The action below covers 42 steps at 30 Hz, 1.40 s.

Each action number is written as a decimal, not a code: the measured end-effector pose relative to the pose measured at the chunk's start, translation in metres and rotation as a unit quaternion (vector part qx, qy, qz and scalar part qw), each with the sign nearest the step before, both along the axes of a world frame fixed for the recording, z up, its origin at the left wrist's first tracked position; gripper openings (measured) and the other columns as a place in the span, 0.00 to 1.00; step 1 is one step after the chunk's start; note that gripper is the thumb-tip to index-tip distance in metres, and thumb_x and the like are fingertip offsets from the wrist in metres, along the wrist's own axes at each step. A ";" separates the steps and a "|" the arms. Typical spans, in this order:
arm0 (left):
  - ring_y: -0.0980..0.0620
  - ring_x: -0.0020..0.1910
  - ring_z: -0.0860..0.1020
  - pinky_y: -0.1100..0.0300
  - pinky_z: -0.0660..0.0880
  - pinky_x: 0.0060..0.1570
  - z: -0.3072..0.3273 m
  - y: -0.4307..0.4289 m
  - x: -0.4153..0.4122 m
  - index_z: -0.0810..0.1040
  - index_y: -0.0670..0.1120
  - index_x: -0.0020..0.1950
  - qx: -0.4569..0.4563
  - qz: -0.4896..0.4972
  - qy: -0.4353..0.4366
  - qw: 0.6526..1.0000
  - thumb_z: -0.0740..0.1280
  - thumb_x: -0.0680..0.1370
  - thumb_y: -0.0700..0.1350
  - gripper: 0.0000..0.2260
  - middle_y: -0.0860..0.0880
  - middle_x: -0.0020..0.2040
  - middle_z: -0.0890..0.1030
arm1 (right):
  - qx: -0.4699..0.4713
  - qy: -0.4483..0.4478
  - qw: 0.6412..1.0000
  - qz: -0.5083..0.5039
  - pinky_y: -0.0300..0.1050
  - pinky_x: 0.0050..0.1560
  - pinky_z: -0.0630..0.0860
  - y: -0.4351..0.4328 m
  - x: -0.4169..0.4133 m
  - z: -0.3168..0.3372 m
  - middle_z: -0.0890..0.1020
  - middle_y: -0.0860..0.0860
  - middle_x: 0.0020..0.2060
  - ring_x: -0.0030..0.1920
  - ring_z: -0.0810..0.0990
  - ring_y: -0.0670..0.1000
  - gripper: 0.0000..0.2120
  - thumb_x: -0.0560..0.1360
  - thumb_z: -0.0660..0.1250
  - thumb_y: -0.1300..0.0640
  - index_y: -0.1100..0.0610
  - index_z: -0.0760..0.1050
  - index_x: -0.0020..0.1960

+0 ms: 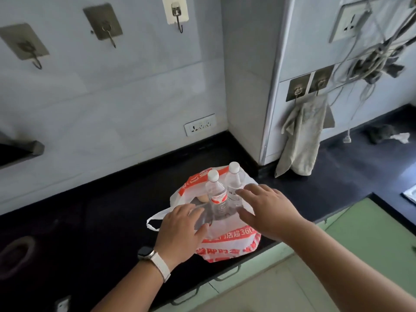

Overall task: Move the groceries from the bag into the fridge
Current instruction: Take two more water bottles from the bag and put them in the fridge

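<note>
1. Fingers [245,192] on both hands are spread and relaxed, gripping nothing. The left hand [180,233] is at the near-left rim of the bag [227,242]; can't tell if it's touching. The right hand [267,210] hovers just beside the two bottles.
2. My worry: the front bottle [217,197] and rear bottle [234,183] stand tall in floppy plastic. Yank one carelessly and the other probably tips onto that egg-looking thing [203,198] right beside them.
3. The bag also sits close to the front edge of the desk [90,221], so tugging the loose handle [155,218] could drag the lot off.
4. Looks-wise, the bag is thin white plastic with orange print and its mouth is wide open. The bottles are clear with white caps, and the front one has a red-and-white label.
5. No fridge in view.
</note>
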<state>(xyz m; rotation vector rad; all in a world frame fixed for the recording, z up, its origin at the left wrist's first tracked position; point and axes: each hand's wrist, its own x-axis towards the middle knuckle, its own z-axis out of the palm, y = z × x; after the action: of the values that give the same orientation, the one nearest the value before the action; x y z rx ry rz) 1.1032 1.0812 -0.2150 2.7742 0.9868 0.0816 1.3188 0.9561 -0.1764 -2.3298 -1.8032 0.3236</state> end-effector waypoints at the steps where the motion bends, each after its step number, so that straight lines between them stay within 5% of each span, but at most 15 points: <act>1: 0.54 0.70 0.69 0.57 0.69 0.68 -0.003 0.000 0.003 0.71 0.54 0.73 -0.013 0.016 -0.006 1.000 0.58 0.81 0.60 0.22 0.55 0.70 0.73 | 0.006 0.010 1.000 0.002 0.49 0.67 0.68 0.003 0.007 -0.002 0.70 0.43 0.69 0.68 0.69 0.49 0.25 0.79 0.51 0.36 0.42 0.61 0.74; 6: 0.57 0.70 0.69 0.58 0.69 0.68 -0.015 0.004 0.009 0.72 0.53 0.72 -0.122 0.112 -0.068 0.984 0.63 0.81 0.57 0.21 0.57 0.69 0.73 | 0.050 0.112 0.992 -0.038 0.42 0.58 0.73 0.019 0.026 -0.013 0.72 0.43 0.68 0.64 0.74 0.48 0.21 0.79 0.59 0.42 0.45 0.67 0.71; 11: 0.60 0.63 0.71 0.65 0.67 0.58 -0.028 0.017 0.021 0.74 0.53 0.69 -0.239 0.181 -0.129 0.945 0.65 0.80 0.54 0.17 0.57 0.64 0.74 | 0.063 0.172 0.978 -0.103 0.40 0.51 0.75 0.038 0.040 -0.031 0.73 0.45 0.67 0.59 0.77 0.48 0.23 0.78 0.64 0.43 0.47 0.68 0.70; 18: 0.59 0.60 0.74 0.63 0.70 0.54 -0.059 0.042 0.053 0.70 0.58 0.61 -0.401 0.224 -0.170 0.872 0.64 0.80 0.59 0.12 0.64 0.54 0.74 | 0.083 0.277 0.930 -0.227 0.41 0.54 0.76 0.061 0.047 -0.060 0.74 0.45 0.63 0.57 0.75 0.45 0.26 0.75 0.69 0.47 0.48 0.66 0.71; 22: 0.56 0.66 0.73 0.58 0.73 0.61 -0.084 0.053 0.066 0.69 0.61 0.66 -0.456 0.205 -0.194 0.844 0.71 0.75 0.62 0.23 0.60 0.64 0.74 | 0.062 0.323 0.908 -0.259 0.46 0.58 0.76 0.078 0.041 -0.075 0.74 0.46 0.63 0.60 0.75 0.47 0.29 0.74 0.71 0.47 0.47 0.63 0.71; 27: 0.60 0.63 0.71 0.56 0.72 0.63 -0.095 0.063 0.074 0.61 0.71 0.68 -0.435 0.175 -0.185 0.864 0.74 0.70 0.64 0.31 0.70 0.61 0.70 | 0.039 0.379 0.886 -0.264 0.34 0.47 0.76 0.092 0.031 -0.089 0.73 0.41 0.59 0.57 0.74 0.45 0.27 0.73 0.73 0.48 0.39 0.61 0.64; 31: 0.54 0.69 0.73 0.46 0.77 0.63 -0.103 0.071 0.082 0.56 0.71 0.72 -0.389 0.154 -0.169 0.892 0.68 0.66 0.75 0.39 0.62 0.68 0.72 | 0.024 0.383 0.883 -0.272 0.27 0.32 0.73 0.100 0.029 -0.091 0.73 0.41 0.56 0.53 0.74 0.44 0.27 0.73 0.74 0.52 0.43 0.62 0.66; 36: 0.57 0.62 0.77 0.50 0.79 0.59 -0.112 0.074 0.089 0.61 0.68 0.69 -0.333 0.125 -0.161 0.921 0.64 0.67 0.77 0.33 0.63 0.61 0.77 | 0.008 0.370 0.894 -0.254 0.35 0.50 0.74 0.109 0.034 -0.095 0.76 0.39 0.50 0.52 0.77 0.44 0.23 0.72 0.75 0.55 0.39 0.66 0.57; 39: 0.56 0.56 0.79 0.51 0.81 0.53 -0.116 0.074 0.090 0.64 0.66 0.66 -0.313 0.126 -0.156 0.928 0.61 0.68 0.79 0.31 0.63 0.56 0.78 | 0.027 0.367 0.893 -0.258 0.31 0.46 0.71 0.110 0.033 -0.097 0.76 0.37 0.48 0.48 0.77 0.40 0.22 0.72 0.76 0.55 0.40 0.67 0.56; 42: 0.55 0.57 0.79 0.50 0.81 0.53 -0.113 0.073 0.089 0.64 0.66 0.68 -0.334 0.122 -0.175 0.918 0.63 0.68 0.78 0.33 0.63 0.57 0.79 | 0.042 0.370 0.890 -0.263 0.38 0.51 0.73 0.109 0.030 -0.098 0.78 0.41 0.52 0.53 0.77 0.44 0.23 0.71 0.76 0.54 0.43 0.68 0.60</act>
<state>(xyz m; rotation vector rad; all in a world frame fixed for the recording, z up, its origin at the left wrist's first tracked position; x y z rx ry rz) 1.1924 1.1540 -0.3280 1.9284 1.0163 0.2222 1.3491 1.0652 -0.2746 -2.0893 -0.7853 0.8692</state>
